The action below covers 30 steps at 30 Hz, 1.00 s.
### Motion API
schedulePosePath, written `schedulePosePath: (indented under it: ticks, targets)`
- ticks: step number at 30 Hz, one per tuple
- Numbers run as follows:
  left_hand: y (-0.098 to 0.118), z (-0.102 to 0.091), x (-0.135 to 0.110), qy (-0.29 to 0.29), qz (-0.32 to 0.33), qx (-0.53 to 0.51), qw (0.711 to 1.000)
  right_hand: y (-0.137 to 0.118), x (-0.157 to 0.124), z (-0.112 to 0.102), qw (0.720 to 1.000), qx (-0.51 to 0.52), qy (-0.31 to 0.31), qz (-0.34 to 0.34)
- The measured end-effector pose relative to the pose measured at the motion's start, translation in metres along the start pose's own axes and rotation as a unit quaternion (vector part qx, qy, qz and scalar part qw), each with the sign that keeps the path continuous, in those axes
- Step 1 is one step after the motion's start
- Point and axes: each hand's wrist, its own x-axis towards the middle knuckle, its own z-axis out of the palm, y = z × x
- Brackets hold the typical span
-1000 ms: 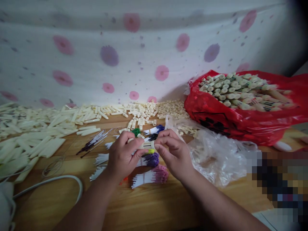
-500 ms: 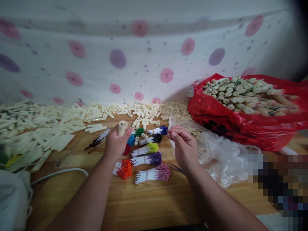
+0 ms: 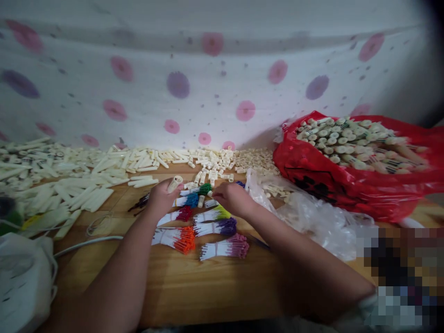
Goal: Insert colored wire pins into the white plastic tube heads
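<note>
My left hand [image 3: 160, 198] is closed round a cream plastic tube [image 3: 175, 183] that sticks up between thumb and fingers. My right hand [image 3: 231, 198] reaches left and forward, its fingers curled down over the bundles of coloured-tipped thin rods; what they pinch is hidden. Around the hands lie a blue bundle [image 3: 189, 200], a green bundle [image 3: 205, 188], a yellow-green bundle [image 3: 213, 214], a purple bundle [image 3: 219, 227], a dark red bundle [image 3: 180, 215], an orange bundle [image 3: 178, 237] and a pink bundle [image 3: 227, 247].
The wooden table [image 3: 215, 282] carries heaps of cream tubes [image 3: 69, 180] at left and small cream caps [image 3: 215, 165] at the back. A red bag [image 3: 319, 175] full of assembled cream pieces sits right, a clear plastic bag [image 3: 312, 217] before it. A white cable [image 3: 86, 241] and white bag [image 3: 21, 277] lie left.
The hands held one cream tube together, then parted. The left hand kept the tube and moved left; the right hand has gone down and left onto the bundles near the green one.
</note>
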Motion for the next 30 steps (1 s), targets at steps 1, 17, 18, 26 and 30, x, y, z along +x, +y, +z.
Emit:
schedulePosePath:
  ticks: [1, 17, 18, 26, 30]
  targets:
    - [-0.002, 0.001, 0.0, -0.022, 0.007, -0.018, 1.0, -0.001, 0.013, 0.002, 0.999, -0.036, -0.014, 0.005]
    - [0.009, -0.009, -0.012, -0.019, 0.13, -0.095, 0.987, -0.001, 0.092, 0.043, 0.984, -0.159, -0.078, -0.001]
    - [0.007, -0.008, -0.011, -0.023, 0.12, -0.084, 0.989, -0.001, 0.092, 0.043, 0.984, -0.159, -0.081, 0.004]
    - [-0.015, 0.019, 0.001, -0.155, 0.093, 0.153, 0.972, -0.001, 0.092, 0.047, 0.983, -0.154, -0.091, 0.034]
    - [-0.018, 0.028, 0.003, -0.186, 0.092, 0.192, 0.959, -0.001, 0.089, 0.044, 0.984, -0.155, -0.084, 0.027]
